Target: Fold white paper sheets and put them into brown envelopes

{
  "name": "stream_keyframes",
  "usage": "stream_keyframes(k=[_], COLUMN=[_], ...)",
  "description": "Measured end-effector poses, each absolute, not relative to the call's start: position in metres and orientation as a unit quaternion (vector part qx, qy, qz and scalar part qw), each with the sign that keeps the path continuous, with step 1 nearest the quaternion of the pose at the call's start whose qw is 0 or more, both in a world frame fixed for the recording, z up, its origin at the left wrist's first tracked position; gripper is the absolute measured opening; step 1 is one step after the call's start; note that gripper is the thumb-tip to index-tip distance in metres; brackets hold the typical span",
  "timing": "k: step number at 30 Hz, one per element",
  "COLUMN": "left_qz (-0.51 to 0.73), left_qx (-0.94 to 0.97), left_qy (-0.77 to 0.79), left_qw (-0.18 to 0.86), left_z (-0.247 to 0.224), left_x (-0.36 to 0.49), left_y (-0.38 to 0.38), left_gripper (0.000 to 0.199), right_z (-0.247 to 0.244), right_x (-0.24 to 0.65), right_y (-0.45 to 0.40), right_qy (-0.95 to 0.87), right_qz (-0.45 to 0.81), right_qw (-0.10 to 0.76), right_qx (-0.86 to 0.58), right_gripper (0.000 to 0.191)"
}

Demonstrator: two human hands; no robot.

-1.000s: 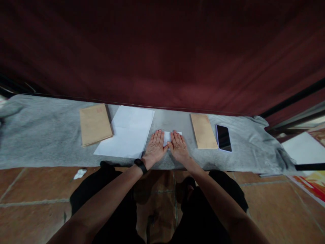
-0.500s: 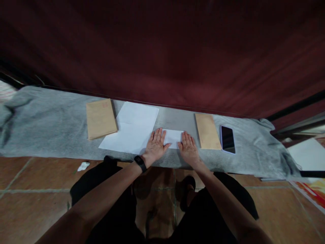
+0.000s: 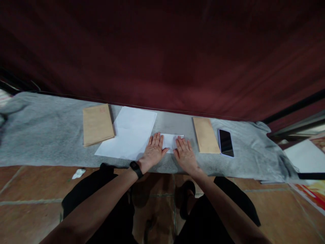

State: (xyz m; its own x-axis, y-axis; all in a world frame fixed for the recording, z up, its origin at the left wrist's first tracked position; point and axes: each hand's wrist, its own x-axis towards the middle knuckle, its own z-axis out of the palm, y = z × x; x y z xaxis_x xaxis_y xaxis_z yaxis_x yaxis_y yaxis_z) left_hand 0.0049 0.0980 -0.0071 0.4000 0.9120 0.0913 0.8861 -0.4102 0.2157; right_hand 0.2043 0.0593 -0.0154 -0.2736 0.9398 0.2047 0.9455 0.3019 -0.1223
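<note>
Between my hands lies a small folded white paper (image 3: pixel 169 140), flat on the grey cloth. My left hand (image 3: pixel 153 151) rests palm down over its left end, fingers stretched out, with a black band on the wrist. On the right end, my right hand (image 3: pixel 185 152) presses flat with its fingers extended. Larger white sheets of paper (image 3: pixel 129 130) lie just left of my left hand. A stack of brown envelopes (image 3: pixel 98 124) overlaps their left edge. To the right of my right hand is another brown envelope (image 3: pixel 206 135).
A phone (image 3: pixel 225 143) lies right of the single envelope. Grey cloth (image 3: pixel 50 128) covers the narrow bench, and a dark red curtain (image 3: pixel 162 67) hangs behind it. A crumpled white scrap (image 3: pixel 78 174) is on the tiled floor. At far right stands a white board-like sheet (image 3: pixel 306 156).
My right hand has slid a little left, further over the folded paper. My left hand stays on its left end. The whole view has shifted slightly.
</note>
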Motion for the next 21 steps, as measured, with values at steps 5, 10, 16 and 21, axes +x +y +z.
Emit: stream_keyframes(k=[5, 10, 16, 21], left_qz=[0.169, 0.278, 0.328, 0.389], left_qx=[0.799, 0.689, 0.59, 0.422], left_qy=[0.549, 0.59, 0.628, 0.631], left_qw=[0.178, 0.317, 0.387, 0.521], left_z=[0.001, 0.001, 0.007, 0.021], left_x=[0.003, 0.004, 0.005, 0.0], left_y=[0.109, 0.124, 0.128, 0.124], left_gripper=[0.051, 0.048, 0.044, 0.048], right_z=[-0.013, -0.011, -0.005, -0.004], right_x=[0.193, 0.187, 0.181, 0.178], right_y=[0.058, 0.06, 0.061, 0.061], right_qy=[-0.809, -0.807, -0.806, -0.807], right_qz=[0.012, 0.009, 0.008, 0.009], right_qw=[0.094, 0.083, 0.071, 0.076], right_qx=[-0.581, -0.585, -0.588, -0.586], right_gripper=[0.061, 0.064, 0.07, 0.072])
